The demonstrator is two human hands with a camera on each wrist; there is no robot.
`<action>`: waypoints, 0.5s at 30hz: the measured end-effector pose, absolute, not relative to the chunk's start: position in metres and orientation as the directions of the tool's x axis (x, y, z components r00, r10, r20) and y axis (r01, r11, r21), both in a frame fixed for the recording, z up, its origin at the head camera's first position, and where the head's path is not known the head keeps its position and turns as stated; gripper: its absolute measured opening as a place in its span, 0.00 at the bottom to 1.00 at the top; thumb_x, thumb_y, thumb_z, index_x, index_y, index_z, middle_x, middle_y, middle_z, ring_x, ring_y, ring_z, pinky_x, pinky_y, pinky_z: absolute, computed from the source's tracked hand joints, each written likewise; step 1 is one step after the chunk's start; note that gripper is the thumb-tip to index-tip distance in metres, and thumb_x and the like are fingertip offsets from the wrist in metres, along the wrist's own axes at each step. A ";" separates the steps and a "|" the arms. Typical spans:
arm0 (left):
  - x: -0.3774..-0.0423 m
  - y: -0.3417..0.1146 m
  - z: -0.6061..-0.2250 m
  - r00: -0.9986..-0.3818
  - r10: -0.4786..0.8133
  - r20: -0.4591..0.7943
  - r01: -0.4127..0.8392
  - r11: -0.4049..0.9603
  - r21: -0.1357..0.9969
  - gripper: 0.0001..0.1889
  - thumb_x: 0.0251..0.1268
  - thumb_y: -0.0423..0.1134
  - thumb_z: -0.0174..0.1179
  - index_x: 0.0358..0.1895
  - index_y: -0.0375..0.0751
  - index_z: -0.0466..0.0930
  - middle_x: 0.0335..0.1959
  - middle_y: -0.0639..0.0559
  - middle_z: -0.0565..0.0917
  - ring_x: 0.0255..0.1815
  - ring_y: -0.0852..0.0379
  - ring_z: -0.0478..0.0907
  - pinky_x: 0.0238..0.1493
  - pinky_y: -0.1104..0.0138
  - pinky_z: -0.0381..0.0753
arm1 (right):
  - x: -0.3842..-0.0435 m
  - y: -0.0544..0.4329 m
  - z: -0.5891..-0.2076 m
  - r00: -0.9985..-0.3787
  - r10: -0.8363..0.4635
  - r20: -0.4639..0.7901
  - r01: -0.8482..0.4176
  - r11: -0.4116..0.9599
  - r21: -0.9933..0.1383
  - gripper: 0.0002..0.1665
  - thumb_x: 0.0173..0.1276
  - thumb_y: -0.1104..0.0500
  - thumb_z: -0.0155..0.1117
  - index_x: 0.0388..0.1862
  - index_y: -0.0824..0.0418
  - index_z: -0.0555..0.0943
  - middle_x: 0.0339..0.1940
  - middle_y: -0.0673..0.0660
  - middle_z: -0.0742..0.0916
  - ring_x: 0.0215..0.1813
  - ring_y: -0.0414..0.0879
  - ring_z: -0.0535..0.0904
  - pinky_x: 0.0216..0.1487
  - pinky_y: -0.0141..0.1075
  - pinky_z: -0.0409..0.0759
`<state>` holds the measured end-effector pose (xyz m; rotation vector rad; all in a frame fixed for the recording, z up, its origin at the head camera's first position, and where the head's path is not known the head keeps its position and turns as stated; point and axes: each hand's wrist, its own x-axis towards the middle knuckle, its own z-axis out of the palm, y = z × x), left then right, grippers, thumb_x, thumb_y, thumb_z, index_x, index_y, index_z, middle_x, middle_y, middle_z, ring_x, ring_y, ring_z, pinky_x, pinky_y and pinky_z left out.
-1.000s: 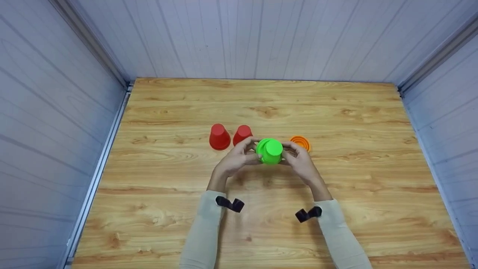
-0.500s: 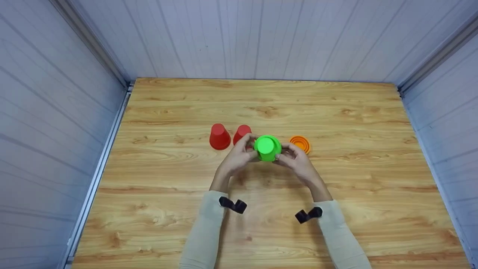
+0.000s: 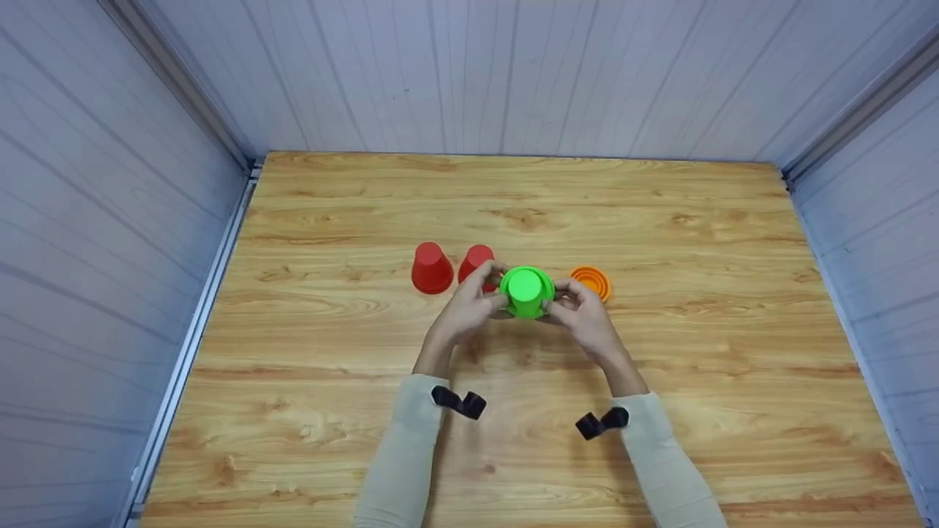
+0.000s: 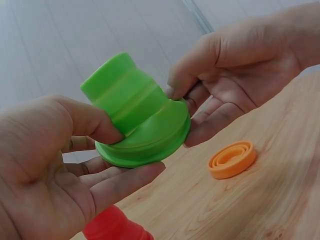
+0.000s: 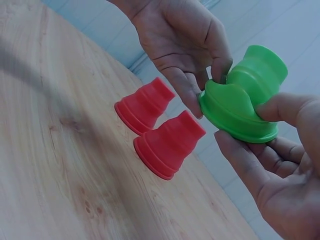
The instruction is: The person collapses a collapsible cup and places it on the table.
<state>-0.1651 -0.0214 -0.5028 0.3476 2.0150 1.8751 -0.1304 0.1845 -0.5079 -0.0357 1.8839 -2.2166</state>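
Observation:
A green collapsible cup is held above the table between both hands, its narrow end up and its wide rim down. My left hand pinches one side of the rim, thumb on top and fingers beneath. On the other side my right hand pinches it the same way. In the left wrist view the green cup has a dented, partly folded lower wall, with the upper rings standing out. Just behind my left hand stands a red cup, upside down and partly hidden. Behind my right hand lies a flattened orange cup.
Another upside-down red cup stands left of the first. All the cups on the wooden table are near its middle. Pale panel walls close off the back and both sides.
The green cup has shifted slightly left and back, and its narrow end has swung from leaning right to nearly centred over the rim. Both hands keep hold of it.

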 end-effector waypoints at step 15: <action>-0.166 -0.019 -0.507 -0.910 0.402 -0.105 -0.078 0.084 0.993 0.19 0.56 0.24 0.49 0.53 0.39 0.69 0.48 0.43 0.75 0.51 0.52 0.73 0.43 0.53 0.84 | -0.132 0.182 -0.513 -0.983 -0.136 -0.121 0.133 -0.082 -0.988 0.13 0.66 0.72 0.56 0.49 0.73 0.73 0.42 0.59 0.81 0.41 0.46 0.83 0.46 0.50 0.83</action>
